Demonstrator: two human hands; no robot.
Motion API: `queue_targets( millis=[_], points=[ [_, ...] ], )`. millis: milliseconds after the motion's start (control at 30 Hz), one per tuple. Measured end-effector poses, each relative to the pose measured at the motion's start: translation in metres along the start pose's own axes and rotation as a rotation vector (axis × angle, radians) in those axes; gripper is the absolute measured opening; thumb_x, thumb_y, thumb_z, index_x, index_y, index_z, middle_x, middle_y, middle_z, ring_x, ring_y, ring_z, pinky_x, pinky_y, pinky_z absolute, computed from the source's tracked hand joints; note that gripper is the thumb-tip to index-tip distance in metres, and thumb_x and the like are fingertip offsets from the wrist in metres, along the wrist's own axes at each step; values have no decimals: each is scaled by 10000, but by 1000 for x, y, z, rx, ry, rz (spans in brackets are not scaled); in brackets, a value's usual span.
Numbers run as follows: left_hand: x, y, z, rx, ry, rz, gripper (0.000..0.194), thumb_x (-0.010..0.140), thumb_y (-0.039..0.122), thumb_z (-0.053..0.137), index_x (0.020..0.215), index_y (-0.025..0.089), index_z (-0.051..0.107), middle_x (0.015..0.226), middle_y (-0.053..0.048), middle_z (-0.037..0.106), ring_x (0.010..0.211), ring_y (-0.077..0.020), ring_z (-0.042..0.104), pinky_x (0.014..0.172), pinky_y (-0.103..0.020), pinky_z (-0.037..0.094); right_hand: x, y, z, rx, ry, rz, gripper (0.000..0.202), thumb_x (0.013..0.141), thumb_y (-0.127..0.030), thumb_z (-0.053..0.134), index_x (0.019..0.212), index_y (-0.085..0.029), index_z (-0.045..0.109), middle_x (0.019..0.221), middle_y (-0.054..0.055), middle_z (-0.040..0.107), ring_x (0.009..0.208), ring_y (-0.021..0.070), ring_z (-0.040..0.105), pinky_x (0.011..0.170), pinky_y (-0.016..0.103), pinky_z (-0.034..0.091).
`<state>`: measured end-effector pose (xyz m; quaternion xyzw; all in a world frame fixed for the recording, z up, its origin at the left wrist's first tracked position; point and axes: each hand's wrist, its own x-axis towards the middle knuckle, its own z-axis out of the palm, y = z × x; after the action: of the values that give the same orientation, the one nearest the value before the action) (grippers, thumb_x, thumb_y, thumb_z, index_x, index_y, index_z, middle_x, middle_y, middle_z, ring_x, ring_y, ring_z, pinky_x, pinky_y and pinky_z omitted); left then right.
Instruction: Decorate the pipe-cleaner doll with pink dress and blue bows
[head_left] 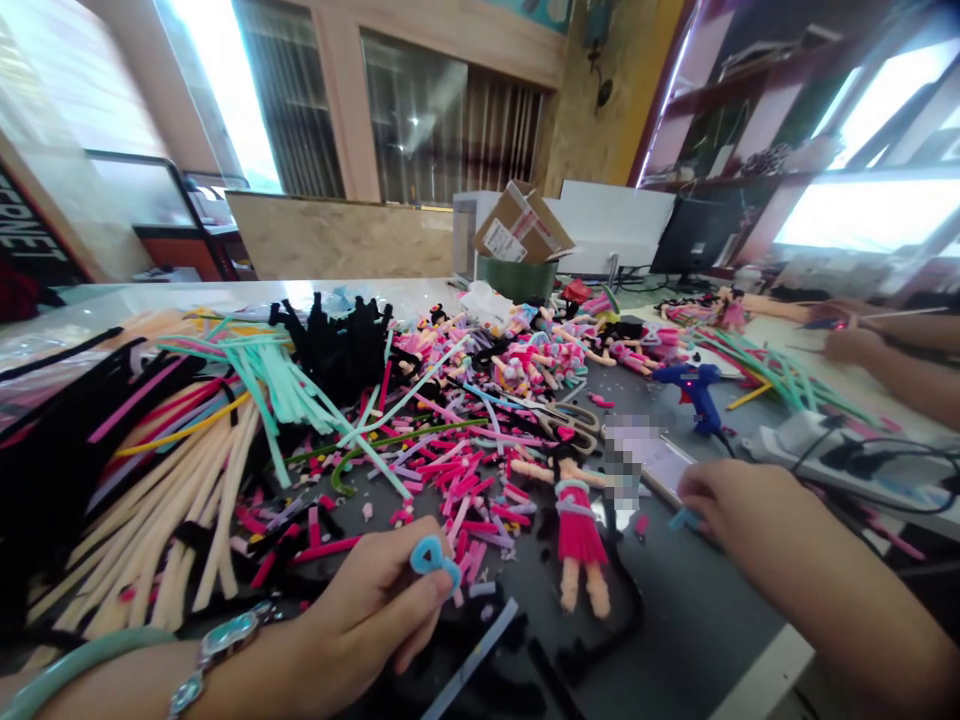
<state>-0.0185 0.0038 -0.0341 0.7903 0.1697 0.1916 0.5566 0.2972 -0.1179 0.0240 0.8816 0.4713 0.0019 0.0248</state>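
Observation:
My left hand (375,610) pinches a light blue pipe cleaner loop (427,557), twisted something like a bow, between thumb and forefinger. Over by the edge of a phone (656,460), my right hand (720,500) is closed on a short blue pipe cleaner piece (684,520), and its fingers partly hide the piece. Between the hands a pipe cleaner doll (577,530) with a pink skirt and black hair lies face up on the dark mat. Scissors (574,420) lie just beyond the doll's head.
Cut pink and purple pipe cleaner bits (457,480) cover the middle. Long beige pipe cleaners (180,510) and mint ones (277,380) are bundled left. A blue glue gun (694,390) stands near a power strip (810,440). Another person's hand (855,350) is far right.

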Motion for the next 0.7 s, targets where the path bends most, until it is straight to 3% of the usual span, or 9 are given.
queue_targets(
  millis=[167,333,467,700],
  points=[
    [2,2,0,-7,5,-7,338,951,437,344,713,200,383,453,77,408,399,-71,323,461,-214,286,3,3,12,68,-170,-138,192,643,-62,518,707,-200,636,676,45,670,590,175,598,545,263,343],
    [4,10,-1,43,-20,-49,361,940,462,332,687,208,373,459,59,406,411,-86,351,442,-219,288,6,-3,19,137,-284,-258,169,640,-68,503,666,-187,620,653,32,654,573,151,566,534,248,322],
    [1,10,-1,79,-14,-42,355,942,443,335,685,203,383,470,53,424,425,-86,363,461,-215,306,8,-5,18,157,-268,-313,234,632,-56,535,792,-200,629,718,23,666,633,156,582,572,243,330],
    [3,10,-1,62,-15,-25,340,945,426,335,695,201,379,449,67,411,398,-76,350,439,-207,285,13,-1,23,101,-258,-282,269,583,-23,577,772,-209,618,669,-9,626,635,146,586,582,227,329]
  ],
)
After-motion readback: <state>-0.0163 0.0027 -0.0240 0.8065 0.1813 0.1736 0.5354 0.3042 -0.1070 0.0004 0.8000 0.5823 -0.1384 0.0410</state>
